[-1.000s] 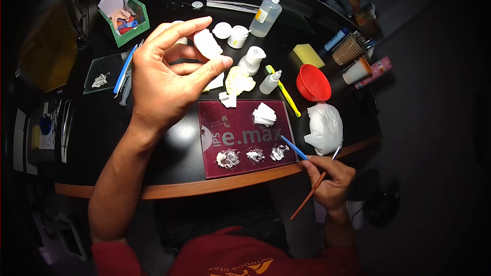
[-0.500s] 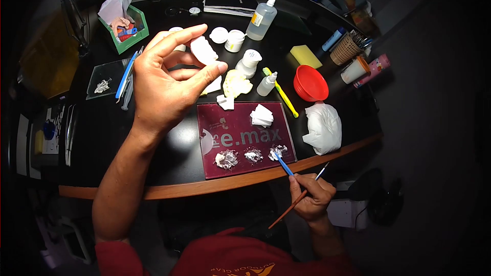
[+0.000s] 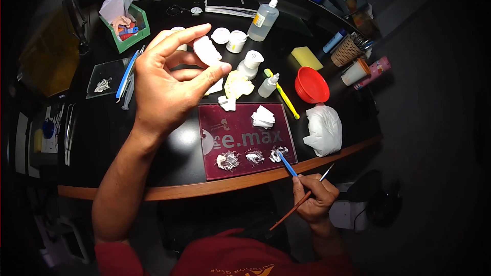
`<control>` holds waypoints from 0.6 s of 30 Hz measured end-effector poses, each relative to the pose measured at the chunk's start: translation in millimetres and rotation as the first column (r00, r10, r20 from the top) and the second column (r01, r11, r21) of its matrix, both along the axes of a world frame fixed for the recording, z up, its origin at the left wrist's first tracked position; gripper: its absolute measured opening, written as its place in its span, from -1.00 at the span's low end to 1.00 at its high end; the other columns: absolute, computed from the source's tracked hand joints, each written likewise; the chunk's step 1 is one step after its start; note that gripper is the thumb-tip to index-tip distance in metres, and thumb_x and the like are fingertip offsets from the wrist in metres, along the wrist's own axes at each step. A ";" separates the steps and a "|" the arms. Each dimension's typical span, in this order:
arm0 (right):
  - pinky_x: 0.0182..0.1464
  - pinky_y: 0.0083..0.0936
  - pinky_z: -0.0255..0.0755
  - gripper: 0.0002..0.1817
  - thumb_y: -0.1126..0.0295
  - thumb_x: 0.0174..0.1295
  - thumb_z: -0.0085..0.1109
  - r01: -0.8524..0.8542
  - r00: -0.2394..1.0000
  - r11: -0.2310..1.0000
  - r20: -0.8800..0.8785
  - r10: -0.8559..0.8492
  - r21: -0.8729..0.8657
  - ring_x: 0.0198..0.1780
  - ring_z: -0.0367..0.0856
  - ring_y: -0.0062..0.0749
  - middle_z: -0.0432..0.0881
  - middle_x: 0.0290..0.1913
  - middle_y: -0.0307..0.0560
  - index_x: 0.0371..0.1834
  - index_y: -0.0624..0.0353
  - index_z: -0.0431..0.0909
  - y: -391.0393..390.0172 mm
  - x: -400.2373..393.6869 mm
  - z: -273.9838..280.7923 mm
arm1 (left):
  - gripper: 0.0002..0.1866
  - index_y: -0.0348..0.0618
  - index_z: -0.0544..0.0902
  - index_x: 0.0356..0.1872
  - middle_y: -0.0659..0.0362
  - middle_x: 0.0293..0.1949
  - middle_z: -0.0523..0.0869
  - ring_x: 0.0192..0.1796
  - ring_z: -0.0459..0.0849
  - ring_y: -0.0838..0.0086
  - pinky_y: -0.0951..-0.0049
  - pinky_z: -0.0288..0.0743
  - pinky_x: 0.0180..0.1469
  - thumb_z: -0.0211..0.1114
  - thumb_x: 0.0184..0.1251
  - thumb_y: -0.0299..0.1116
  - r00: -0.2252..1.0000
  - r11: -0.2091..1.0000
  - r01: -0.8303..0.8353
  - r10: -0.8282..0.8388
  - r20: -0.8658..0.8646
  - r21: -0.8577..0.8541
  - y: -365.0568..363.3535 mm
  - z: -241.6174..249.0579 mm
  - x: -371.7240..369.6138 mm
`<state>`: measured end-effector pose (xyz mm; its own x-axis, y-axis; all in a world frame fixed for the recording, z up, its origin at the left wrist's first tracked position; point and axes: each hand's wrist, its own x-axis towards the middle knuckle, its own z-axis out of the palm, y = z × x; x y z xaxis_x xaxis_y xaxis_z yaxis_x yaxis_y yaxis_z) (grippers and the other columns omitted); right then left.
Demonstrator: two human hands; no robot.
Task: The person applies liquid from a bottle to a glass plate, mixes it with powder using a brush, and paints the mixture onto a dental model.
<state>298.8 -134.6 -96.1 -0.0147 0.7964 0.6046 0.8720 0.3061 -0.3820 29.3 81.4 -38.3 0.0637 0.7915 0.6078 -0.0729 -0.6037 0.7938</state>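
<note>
Raised over the desk, my left hand (image 3: 171, 84) pinches a white dental cast (image 3: 206, 51) between thumb and fingertips. My right hand (image 3: 314, 197), at the desk's front edge, grips a slim blue tool (image 3: 288, 165). Its tip touches the rightmost of three smears of white paste (image 3: 279, 154) on a dark red glass slab (image 3: 240, 120) marked "e.max". A thin brush with a brown handle (image 3: 290, 214) also lies across the fingers of my right hand, its pale end pointing up right. A folded white tissue (image 3: 263, 117) rests on the slab.
Beyond the slab stand a small dropper bottle (image 3: 268, 85), a yellow toothbrush (image 3: 287, 100), white jars (image 3: 236, 41) and a large clear bottle (image 3: 264, 19). To the right are a red bowl (image 3: 312, 85), a white bundle (image 3: 324, 130) and a yellow sponge (image 3: 307, 58). A green bin (image 3: 125, 41) sits back left.
Almost nothing differs. The whole view has shifted slightly, and both hands keep their holds, with the blue tool's tip still at the right-hand paste smear.
</note>
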 end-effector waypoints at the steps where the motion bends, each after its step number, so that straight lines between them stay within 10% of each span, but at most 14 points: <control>1: -0.47 -0.53 0.46 -0.89 0.67 0.13 0.48 0.006 1.000 1.000 -0.006 -0.005 0.014 -0.52 0.70 -0.38 0.71 -0.49 -0.03 -0.32 0.32 0.72 -1.2 -1.0 -1.2 | -0.42 -0.32 0.68 0.27 0.14 0.08 0.63 -0.02 0.78 0.51 0.51 0.87 0.04 0.58 0.17 -0.72 1.000 1.000 -0.002 0.002 -0.009 0.004 0.1 0.1 0.0; 18: -0.47 -0.45 0.50 -0.88 0.64 0.11 0.49 0.049 0.999 0.999 -0.016 -0.049 -0.006 -0.50 0.73 -0.25 0.72 -0.47 -0.01 -0.33 0.30 0.72 -3.1 -1.1 -2.2 | -0.40 -0.30 0.68 0.28 0.14 0.07 0.63 -0.03 0.78 0.52 0.52 0.87 0.04 0.59 0.16 -0.71 1.000 1.000 -0.006 0.006 -0.011 0.001 -0.6 1.2 -1.0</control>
